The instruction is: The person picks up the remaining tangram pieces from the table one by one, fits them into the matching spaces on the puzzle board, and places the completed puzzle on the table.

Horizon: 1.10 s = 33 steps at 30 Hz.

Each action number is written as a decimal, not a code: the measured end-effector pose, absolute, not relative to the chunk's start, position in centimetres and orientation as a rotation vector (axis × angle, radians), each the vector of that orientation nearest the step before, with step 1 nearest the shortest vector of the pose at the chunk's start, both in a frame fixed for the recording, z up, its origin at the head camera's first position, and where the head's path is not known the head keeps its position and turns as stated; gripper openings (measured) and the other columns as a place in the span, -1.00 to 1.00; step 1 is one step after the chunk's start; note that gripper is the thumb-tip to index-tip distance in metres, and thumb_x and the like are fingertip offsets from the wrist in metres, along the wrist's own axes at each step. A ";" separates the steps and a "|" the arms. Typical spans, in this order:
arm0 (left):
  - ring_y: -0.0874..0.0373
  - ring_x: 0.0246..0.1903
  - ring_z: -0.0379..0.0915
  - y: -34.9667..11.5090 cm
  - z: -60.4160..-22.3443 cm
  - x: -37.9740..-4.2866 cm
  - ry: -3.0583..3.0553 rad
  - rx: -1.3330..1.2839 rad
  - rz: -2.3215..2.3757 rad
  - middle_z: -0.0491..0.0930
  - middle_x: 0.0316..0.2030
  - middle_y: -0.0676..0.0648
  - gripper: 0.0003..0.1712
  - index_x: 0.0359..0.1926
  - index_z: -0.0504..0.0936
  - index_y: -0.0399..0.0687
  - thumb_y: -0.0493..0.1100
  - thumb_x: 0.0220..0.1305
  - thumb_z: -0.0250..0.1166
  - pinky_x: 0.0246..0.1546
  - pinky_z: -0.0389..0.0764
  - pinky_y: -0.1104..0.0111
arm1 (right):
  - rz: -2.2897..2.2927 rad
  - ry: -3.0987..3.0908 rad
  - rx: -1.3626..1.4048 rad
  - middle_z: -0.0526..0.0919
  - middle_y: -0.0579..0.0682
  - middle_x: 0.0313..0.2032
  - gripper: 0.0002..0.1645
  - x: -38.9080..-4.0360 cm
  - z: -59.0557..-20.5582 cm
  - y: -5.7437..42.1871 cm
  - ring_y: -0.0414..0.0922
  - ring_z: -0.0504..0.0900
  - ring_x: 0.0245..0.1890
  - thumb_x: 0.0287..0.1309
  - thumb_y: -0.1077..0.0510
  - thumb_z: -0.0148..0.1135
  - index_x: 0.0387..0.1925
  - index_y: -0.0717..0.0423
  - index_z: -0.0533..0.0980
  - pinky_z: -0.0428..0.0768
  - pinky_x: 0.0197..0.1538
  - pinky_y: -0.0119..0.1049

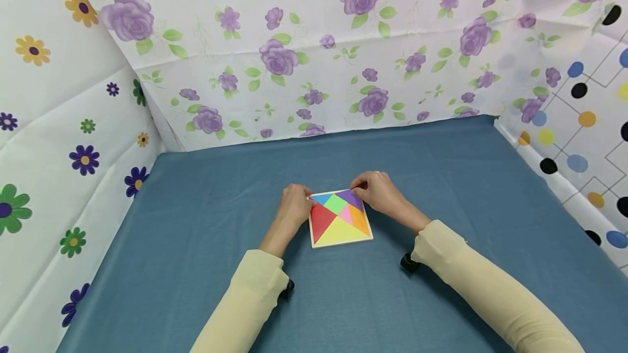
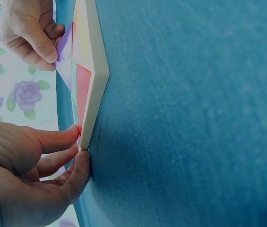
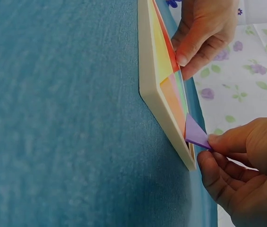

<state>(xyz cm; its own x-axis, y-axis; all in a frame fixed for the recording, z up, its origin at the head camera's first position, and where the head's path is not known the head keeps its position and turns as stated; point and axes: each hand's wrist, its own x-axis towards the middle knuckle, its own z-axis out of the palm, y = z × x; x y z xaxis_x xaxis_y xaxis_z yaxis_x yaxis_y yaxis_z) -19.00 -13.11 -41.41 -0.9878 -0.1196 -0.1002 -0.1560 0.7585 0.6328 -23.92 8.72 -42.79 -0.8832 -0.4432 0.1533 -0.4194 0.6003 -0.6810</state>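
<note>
A square tangram tray (image 1: 342,243) with a pale rim lies on the blue cloth, filled with coloured flat pieces. My left hand (image 1: 293,207) grips its left edge near the far corner, thumb beside the red triangle (image 1: 321,222). At the far right corner, my right hand (image 1: 379,193) pinches the purple triangle (image 3: 196,132) between thumb and finger. In the right wrist view that piece tilts up out of the tray, one end still close to the other pieces. The yellow triangle (image 1: 342,232), orange piece (image 1: 360,220), pink piece (image 1: 346,213), green square (image 1: 336,204) and blue triangle (image 1: 321,199) lie flat inside.
Blue cloth (image 1: 196,266) covers the table around the tray. A white sheet with purple flowers (image 1: 279,59) hangs behind the table, with patterned sheets at the left (image 1: 59,124) and right (image 1: 579,140). Dark straps (image 1: 409,263) show at the wrists.
</note>
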 end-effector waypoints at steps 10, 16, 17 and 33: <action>-0.12 0.10 0.57 -13.1 -41.4 -19.0 2.902 -0.224 1.025 0.64 0.09 -0.26 -0.72 0.10 0.72 -0.31 -0.30 0.45 0.29 0.00 0.66 0.12 | -1.151 2.778 -0.757 0.75 0.09 -0.27 -0.87 -24.1 -42.8 8.6 -0.14 0.62 -0.41 0.35 0.31 0.33 -0.16 0.28 0.74 0.64 -0.35 -0.30; -0.13 0.13 0.57 -13.0 -41.5 -18.9 2.920 -0.223 1.013 0.64 0.10 -0.26 -0.72 0.10 0.72 -0.32 -0.31 0.45 0.29 0.03 0.65 0.11 | -1.127 2.785 -0.758 0.75 0.08 -0.28 -0.87 -24.2 -42.9 8.6 -0.13 0.62 -0.40 0.34 0.31 0.34 -0.17 0.27 0.75 0.63 -0.33 -0.30; -0.13 0.13 0.56 -13.0 -41.5 -18.9 2.920 -0.223 1.015 0.64 0.10 -0.26 -0.72 0.10 0.72 -0.32 -0.31 0.45 0.29 0.03 0.65 0.11 | -1.125 2.786 -0.760 0.75 0.09 -0.27 -0.87 -24.2 -42.9 8.6 -0.13 0.62 -0.39 0.34 0.32 0.34 -0.16 0.28 0.75 0.63 -0.33 -0.30; -0.14 0.15 0.56 -13.1 -41.5 -18.9 2.899 -0.229 1.041 0.63 0.13 -0.27 -0.70 0.13 0.70 -0.33 -0.32 0.46 0.27 0.03 0.65 0.10 | -1.081 2.823 -0.736 0.69 0.10 -0.22 -0.86 -24.0 -43.4 8.5 -0.07 0.59 -0.33 0.35 0.29 0.35 -0.14 0.28 0.74 0.62 -0.32 -0.29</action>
<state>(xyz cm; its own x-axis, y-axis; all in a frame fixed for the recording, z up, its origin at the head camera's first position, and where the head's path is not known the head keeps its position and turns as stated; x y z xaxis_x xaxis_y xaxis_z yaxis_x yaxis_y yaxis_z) -18.87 -13.07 -41.49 -0.9876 -0.1215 -0.0993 -0.1570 0.7619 0.6284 -23.99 8.51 -43.40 -0.8876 -0.4397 0.1374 -0.4190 0.6465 -0.6376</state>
